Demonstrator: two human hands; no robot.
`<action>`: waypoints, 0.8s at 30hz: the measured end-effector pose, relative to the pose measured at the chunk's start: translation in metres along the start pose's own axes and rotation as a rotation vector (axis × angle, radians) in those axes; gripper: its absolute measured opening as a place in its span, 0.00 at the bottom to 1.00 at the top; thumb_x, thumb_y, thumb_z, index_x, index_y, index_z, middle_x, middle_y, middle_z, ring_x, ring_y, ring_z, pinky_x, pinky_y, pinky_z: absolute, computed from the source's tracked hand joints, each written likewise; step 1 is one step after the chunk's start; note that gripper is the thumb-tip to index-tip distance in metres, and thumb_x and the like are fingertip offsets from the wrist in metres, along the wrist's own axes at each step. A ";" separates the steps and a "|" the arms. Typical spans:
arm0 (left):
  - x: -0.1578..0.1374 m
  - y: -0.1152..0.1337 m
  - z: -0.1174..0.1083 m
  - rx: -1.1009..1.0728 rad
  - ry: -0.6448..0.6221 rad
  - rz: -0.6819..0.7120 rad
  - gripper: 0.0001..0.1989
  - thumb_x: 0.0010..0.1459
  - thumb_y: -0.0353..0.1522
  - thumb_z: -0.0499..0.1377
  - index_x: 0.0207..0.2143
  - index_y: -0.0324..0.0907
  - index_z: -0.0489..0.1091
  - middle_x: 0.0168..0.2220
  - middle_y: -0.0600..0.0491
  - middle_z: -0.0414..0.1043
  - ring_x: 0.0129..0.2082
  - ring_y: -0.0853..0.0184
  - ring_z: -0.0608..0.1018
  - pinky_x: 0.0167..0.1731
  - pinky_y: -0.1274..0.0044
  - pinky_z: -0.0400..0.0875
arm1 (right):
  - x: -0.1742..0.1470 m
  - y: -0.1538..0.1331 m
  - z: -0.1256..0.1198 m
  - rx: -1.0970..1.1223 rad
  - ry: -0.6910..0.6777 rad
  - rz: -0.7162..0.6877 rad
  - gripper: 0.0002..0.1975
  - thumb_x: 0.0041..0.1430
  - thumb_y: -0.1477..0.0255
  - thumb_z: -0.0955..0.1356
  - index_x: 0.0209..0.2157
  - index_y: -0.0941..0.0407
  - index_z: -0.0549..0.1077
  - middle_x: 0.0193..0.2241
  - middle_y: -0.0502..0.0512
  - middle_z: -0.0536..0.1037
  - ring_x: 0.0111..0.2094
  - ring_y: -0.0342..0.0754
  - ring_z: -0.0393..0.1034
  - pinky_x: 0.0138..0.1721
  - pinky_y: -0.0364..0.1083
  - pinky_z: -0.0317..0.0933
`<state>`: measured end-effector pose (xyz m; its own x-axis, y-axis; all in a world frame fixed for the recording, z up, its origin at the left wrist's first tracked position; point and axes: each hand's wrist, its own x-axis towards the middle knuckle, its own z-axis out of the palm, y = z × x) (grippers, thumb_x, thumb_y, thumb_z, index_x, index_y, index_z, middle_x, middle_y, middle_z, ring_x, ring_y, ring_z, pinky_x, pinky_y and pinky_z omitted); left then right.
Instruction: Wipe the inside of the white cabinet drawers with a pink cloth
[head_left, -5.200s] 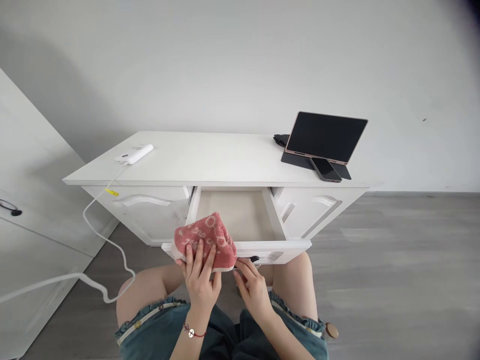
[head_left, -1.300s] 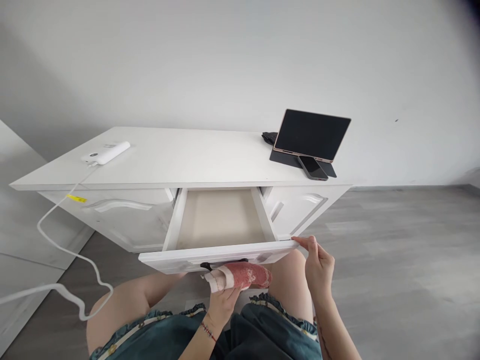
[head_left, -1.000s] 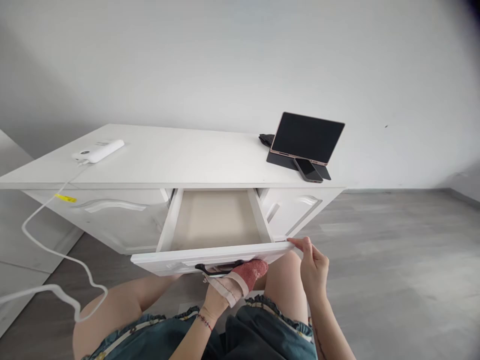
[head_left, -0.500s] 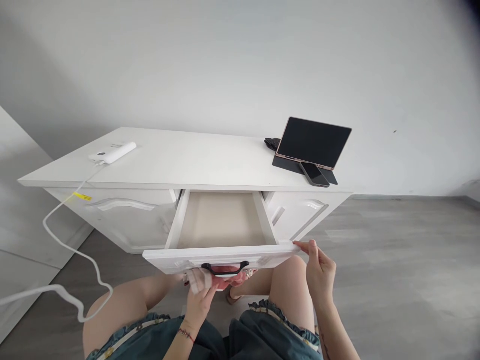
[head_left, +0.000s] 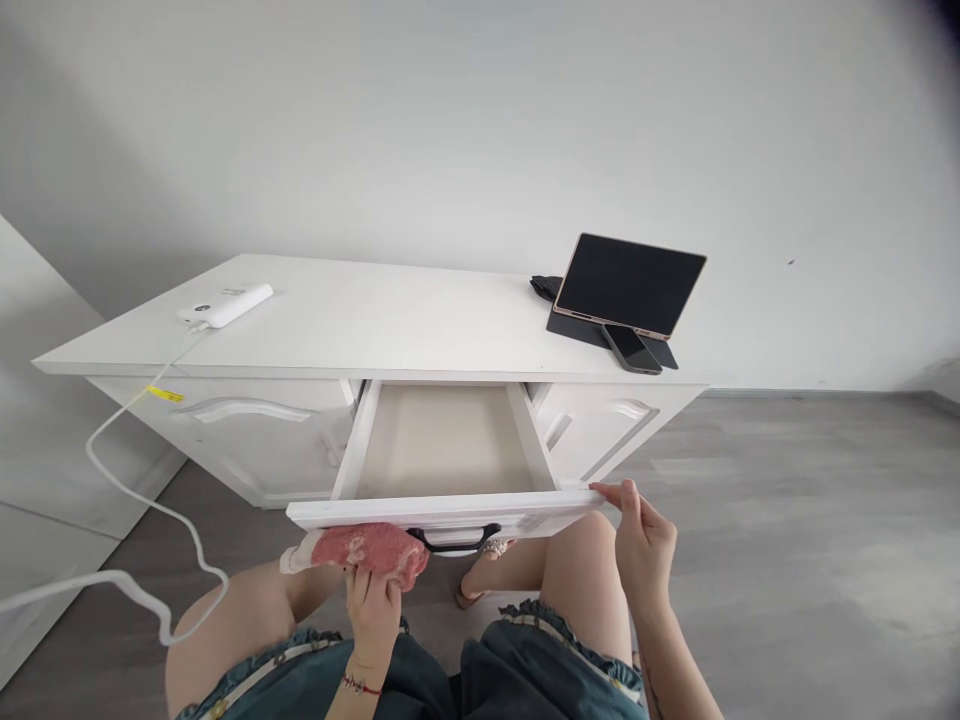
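Pale grey wall (head_left: 420, 130) fills my view across twelve o'clock, and grey plank floor (head_left: 810, 520) spreads out at four. Below the wall stands the long white bench (head_left: 375, 310). A white panel (head_left: 52, 430) rises at nine, and my legs in dark teal shorts (head_left: 547, 665) take up the foot of the view. The drawer (head_left: 450, 440) stands open towards me at six, its pale bottom showing. A white cable (head_left: 180, 520) loops down at eight. At two, a tablet (head_left: 630, 285) leans with its screen dark.

At seven, my left hand (head_left: 373, 605) holds the red-pink cloth (head_left: 367, 552), fingers laid over its lower side; the cloth sits bunched against the drawer's front, its white edge towards nine. My right hand (head_left: 643, 545), past four, is drawn in narrow, fingertips holding the right end of that front.

A white device (head_left: 238, 305) lies on the bench at nine, joined to the cable. At three, a phone (head_left: 631, 350) rests on the tablet's dark flap. A small black item (head_left: 546, 287) pokes out behind the tablet. The black handle (head_left: 454, 545) is at six, just beside the cloth. A red bracelet (head_left: 361, 685) circles my left wrist, and a yellow tag (head_left: 165, 393) hangs on the cable.
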<state>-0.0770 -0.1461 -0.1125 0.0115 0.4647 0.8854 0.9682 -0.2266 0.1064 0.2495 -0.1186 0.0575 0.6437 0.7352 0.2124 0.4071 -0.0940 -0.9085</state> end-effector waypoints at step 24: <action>0.035 -0.053 -0.025 -0.030 0.136 0.089 0.04 0.50 0.28 0.64 0.27 0.42 0.71 0.34 0.45 0.74 0.47 0.54 0.76 0.45 0.62 0.74 | 0.002 -0.001 0.006 -0.014 0.068 -0.018 0.35 0.56 0.42 0.60 0.26 0.59 0.81 0.25 0.60 0.81 0.29 0.53 0.72 0.30 0.46 0.59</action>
<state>-0.1341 -0.1388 -0.0758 0.0607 0.3216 0.9449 0.9569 -0.2881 0.0366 0.2467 -0.1127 0.0562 0.6782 0.6899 0.2531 0.4282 -0.0911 -0.8991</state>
